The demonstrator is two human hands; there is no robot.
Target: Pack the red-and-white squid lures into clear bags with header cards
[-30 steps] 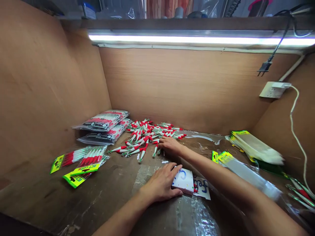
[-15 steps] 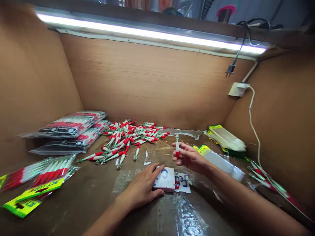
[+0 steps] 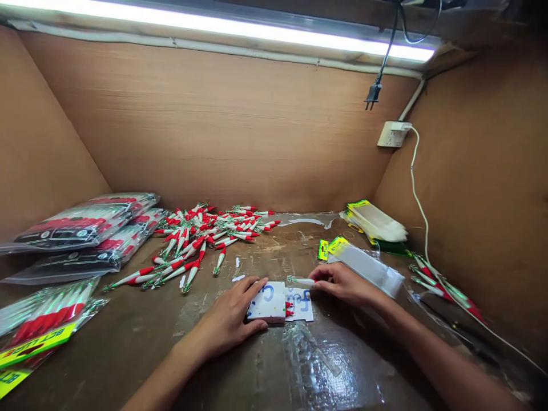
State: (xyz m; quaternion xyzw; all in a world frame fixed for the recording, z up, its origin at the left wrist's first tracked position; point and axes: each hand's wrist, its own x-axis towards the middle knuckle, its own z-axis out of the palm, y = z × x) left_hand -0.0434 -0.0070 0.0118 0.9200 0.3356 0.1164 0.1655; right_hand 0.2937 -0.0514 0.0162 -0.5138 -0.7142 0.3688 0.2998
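Pinches, in the fingertips of the right hand (image 3: 345, 283), a lure (image 3: 301, 280), level, just over a lettered white card (image 3: 302, 302). Holds down, with the left hand (image 3: 229, 319) laid open over it, a white block (image 3: 269, 302) touching that card. Beyond, on the table (image 3: 149, 342): heaped loose lures (image 3: 209, 234). Just right of the right hand: empty bags (image 3: 368, 268).

Yellow packet label (image 3: 36, 344) reads "BCT LURE", upside down; white block (image 3: 269, 301) bears a handwritten blue "C".
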